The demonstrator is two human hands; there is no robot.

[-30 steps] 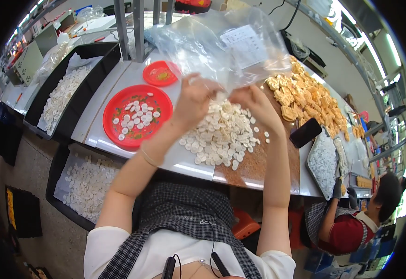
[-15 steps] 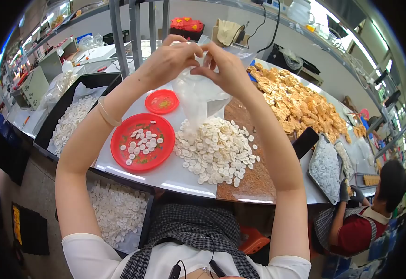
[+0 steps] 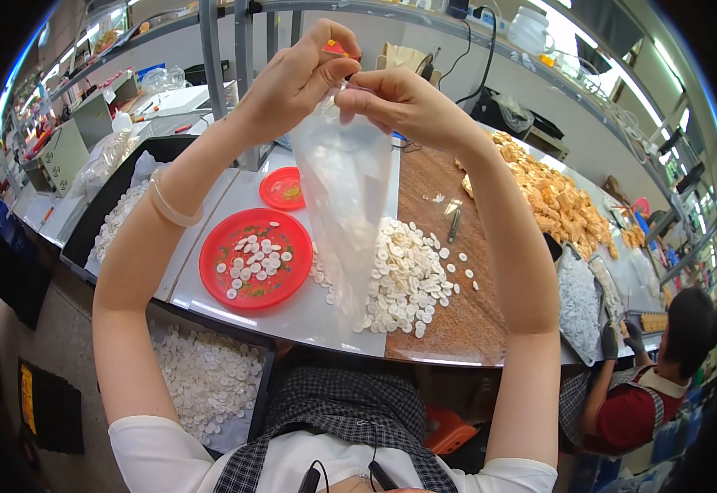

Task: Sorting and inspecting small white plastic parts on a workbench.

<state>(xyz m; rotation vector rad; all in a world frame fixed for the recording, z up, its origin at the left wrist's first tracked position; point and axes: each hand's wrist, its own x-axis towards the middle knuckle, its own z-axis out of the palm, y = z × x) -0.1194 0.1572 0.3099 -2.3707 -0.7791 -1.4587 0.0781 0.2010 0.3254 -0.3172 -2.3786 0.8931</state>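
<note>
My left hand (image 3: 305, 78) and my right hand (image 3: 404, 103) are raised close together above the table, fingers pinched on the top of a clear plastic bag (image 3: 342, 189). The bag hangs down between my arms, its lower end in front of a pile of small white button-like discs (image 3: 412, 279). Part of that pile is hidden behind the bag. To the left lies a red plate (image 3: 211, 275) with several white discs on it. Beyond it sits a smaller red plate (image 3: 275, 193), partly covered by the bag.
Black trays of white discs stand at the left (image 3: 116, 218) and below the table edge (image 3: 202, 374). Gold-coloured pieces (image 3: 556, 193) are heaped at the right, near a tray of pale pieces (image 3: 576, 296). A gloved co-worker (image 3: 646, 394) sits there. Metal shelf posts (image 3: 211, 57) rise behind.
Both hands have risen away from me with the bag, which now hangs stretched out long. A small tool on the brown surface has come into view, and the dark phone-like object is mostly hidden.
</note>
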